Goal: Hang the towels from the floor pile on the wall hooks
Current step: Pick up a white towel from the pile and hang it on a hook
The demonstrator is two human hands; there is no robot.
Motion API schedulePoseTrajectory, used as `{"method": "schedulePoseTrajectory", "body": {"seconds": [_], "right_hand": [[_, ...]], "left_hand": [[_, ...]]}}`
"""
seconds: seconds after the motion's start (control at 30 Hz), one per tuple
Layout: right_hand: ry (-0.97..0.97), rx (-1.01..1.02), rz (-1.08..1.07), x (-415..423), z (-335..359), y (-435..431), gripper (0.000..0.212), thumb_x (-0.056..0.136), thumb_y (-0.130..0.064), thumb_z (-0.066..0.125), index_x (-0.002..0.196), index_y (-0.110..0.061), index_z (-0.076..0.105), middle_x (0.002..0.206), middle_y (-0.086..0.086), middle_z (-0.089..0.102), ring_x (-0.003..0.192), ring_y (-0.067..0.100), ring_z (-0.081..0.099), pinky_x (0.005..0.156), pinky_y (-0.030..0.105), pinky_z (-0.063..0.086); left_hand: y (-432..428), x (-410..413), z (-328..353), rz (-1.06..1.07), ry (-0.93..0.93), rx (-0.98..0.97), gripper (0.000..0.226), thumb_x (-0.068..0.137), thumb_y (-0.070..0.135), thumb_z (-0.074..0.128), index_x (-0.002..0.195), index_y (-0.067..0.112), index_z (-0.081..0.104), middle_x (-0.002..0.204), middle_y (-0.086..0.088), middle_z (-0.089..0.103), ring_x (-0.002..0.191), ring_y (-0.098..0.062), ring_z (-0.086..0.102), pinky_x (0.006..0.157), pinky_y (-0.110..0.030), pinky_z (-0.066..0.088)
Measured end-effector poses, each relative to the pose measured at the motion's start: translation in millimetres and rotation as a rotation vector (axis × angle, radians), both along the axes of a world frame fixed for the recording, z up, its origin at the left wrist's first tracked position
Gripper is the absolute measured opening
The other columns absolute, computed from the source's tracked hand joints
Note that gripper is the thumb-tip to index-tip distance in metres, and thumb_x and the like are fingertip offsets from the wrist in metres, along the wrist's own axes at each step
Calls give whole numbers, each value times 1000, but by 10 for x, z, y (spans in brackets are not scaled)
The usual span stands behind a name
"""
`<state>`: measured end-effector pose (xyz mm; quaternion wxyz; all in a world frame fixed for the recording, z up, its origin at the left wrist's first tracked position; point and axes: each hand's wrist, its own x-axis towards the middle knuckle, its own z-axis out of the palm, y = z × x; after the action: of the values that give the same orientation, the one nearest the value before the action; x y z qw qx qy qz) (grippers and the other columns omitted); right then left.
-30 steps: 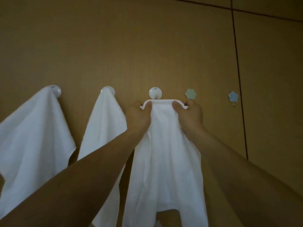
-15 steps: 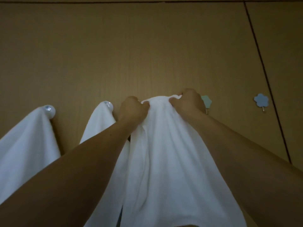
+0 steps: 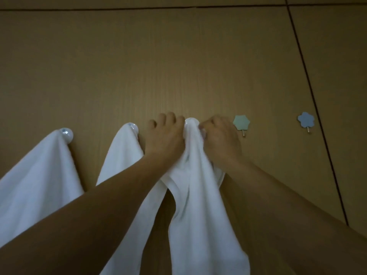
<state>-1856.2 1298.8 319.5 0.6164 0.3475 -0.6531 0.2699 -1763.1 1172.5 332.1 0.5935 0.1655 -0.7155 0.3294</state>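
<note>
Towel (image 3: 198,185), white and gathered into narrow folds, hangs between both hands, its top bunched over a round white hook (image 3: 195,121), probably to seat it there. The right hand (image 3: 220,141) pinches that top with curled fingers. The left hand (image 3: 164,139) lies against the fold, fingers up the wall (image 3: 178,66) and thumb hidden, so I cannot tell its grip. Left of it hang two hung towels (image 3: 123,155); right of the right hand are two bare flower-shaped hooks (image 3: 241,123).

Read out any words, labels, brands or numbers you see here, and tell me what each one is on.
None: no readable text, number or logo shows on the held towel, the left towel, the middle towel, the green hook, the blue hook or the wall.
</note>
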Motion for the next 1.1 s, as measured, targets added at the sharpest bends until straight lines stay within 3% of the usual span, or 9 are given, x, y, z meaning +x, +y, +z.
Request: {"method": "schedulePoseTrajectory", "body": {"seconds": [0.1, 0.3, 0.43, 0.53, 0.7, 0.83, 0.93, 1.0, 1.1], "right_hand": [[-163, 119, 107, 1, -75, -52, 25, 93, -21, 46, 107, -10, 63, 103, 8, 60, 93, 26, 57, 76, 34, 44], [-445, 121, 263, 22, -101, -20, 69, 87, -38, 54, 147, -14, 31, 140, 9, 37, 126, 31, 38, 90, 36, 34], [-510, 178, 184, 31, -130, 41, 77, 79, -40, 65, 147, -26, 31, 138, 3, 33, 128, 26, 29, 92, 38, 35], [-520, 152, 183, 92, -168, -33, 66, 80, -38, 65, 140, -21, 41, 131, 4, 43, 125, 26, 38, 96, 42, 39], [-793, 56, 612, 200, -142, -20, 13, 82, -26, 56, 89, -17, 62, 85, 0, 67, 79, 20, 64, 64, 30, 46], [-1105, 49, 879, 105, -344, 74, 21, 87, -31, 50, 76, -16, 60, 62, -5, 62, 61, 14, 58, 54, 25, 40], [-1046, -37, 885, 38, -535, -2, 23, 94, -31, 47, 93, -14, 62, 80, -1, 64, 74, 15, 61, 61, 26, 43], [-837, -113, 766, 6, -690, -50, 21, 96, -30, 45, 81, -18, 55, 73, -4, 57, 67, 12, 55, 55, 25, 39], [-571, -119, 491, -31, -954, -14, 26, 99, -40, 40, 83, -21, 47, 68, -7, 51, 55, 6, 47, 48, 22, 30]], "left_hand": [[2, -15, -77, -51, -252, -69, 24, 91, 16, 44, 113, 8, 50, 104, -9, 54, 83, -21, 45, 67, -33, 29], [106, -10, -230, -396, -272, 435, 49, 96, 42, 39, 125, 3, 47, 115, -15, 46, 86, -22, 47, 77, -33, 40], [159, 17, -201, -319, -358, 574, 76, 80, 47, 65, 139, 11, 34, 129, -14, 37, 107, -28, 49, 93, -36, 41], [230, -44, -233, -350, -295, 597, 67, 77, 34, 70, 133, 14, 38, 122, -12, 46, 106, -25, 50, 83, -28, 41], [230, 67, -328, -1125, -192, 1073, 14, 83, 11, 59, 92, 21, 56, 88, -2, 66, 72, -10, 62, 49, -16, 45], [172, 141, -514, -1240, -88, 1377, 12, 86, 12, 56, 74, 13, 57, 68, -5, 59, 60, -17, 58, 44, -22, 44], [202, 40, -735, -1274, -99, 1402, 23, 96, 12, 52, 73, 11, 57, 64, 2, 61, 60, -8, 61, 51, -19, 46], [210, -57, -888, -1272, -144, 1306, 29, 101, 5, 42, 74, 12, 54, 63, 10, 60, 56, 2, 56, 57, -8, 43], [216, -118, -1115, -1002, 21, 1090, 22, 96, 39, 54, 105, 19, 56, 96, 11, 62, 85, -4, 59, 78, -20, 48]]}}
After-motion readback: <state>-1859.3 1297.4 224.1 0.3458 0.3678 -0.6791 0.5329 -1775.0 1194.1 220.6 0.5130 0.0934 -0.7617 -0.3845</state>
